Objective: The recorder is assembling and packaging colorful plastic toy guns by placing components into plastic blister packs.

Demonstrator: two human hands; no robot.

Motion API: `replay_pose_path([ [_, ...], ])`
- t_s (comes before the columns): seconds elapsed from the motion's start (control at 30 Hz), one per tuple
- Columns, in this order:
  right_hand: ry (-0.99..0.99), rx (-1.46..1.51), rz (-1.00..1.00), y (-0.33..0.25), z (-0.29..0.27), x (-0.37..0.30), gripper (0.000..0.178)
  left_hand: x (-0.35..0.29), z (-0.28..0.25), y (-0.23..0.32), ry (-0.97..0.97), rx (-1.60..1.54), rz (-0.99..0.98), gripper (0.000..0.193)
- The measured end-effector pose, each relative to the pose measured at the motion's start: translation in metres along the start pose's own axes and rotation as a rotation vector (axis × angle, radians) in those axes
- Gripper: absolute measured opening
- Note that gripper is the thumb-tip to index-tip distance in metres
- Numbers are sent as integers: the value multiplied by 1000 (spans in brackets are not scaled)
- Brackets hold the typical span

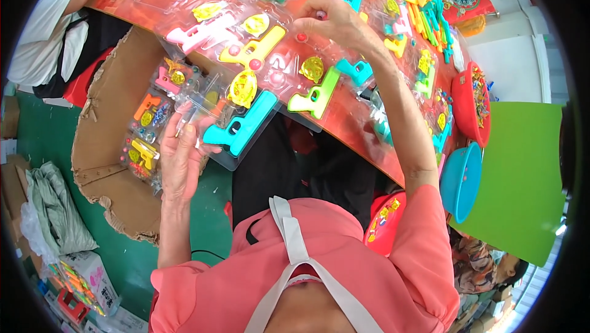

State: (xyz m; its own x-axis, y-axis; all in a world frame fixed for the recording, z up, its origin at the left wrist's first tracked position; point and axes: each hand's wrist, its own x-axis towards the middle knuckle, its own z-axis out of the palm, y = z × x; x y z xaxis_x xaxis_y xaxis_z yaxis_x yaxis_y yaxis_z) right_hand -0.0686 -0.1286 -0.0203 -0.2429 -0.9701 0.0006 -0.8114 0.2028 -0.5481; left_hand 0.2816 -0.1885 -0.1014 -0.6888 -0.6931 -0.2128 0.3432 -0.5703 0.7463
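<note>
While left hand (181, 161) grips clear blister tray (236, 127), right hand (335, 26) pinches red ball (321, 15).

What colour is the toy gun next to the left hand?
Turquoise blue: the plastic toy gun in its clear tray beside the left hand, head view.

Both arms reach forward — left hand (180, 160) fingers curled in a grip, right hand (335, 24) fingertips pinched together.

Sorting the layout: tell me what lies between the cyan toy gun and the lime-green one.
In the head view, a yellow badge in the clear blister tray lies between them.
</note>
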Motion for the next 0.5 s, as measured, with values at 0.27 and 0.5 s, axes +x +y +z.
replay_pose_path([
  [0.27,160,58,2,-8,19,19,25,-2,0,-2,15,-12,1,46],
  [0.5,258,-91,-136,3,31,34,23,-4,0,1,-2,-15,-1,46],
])
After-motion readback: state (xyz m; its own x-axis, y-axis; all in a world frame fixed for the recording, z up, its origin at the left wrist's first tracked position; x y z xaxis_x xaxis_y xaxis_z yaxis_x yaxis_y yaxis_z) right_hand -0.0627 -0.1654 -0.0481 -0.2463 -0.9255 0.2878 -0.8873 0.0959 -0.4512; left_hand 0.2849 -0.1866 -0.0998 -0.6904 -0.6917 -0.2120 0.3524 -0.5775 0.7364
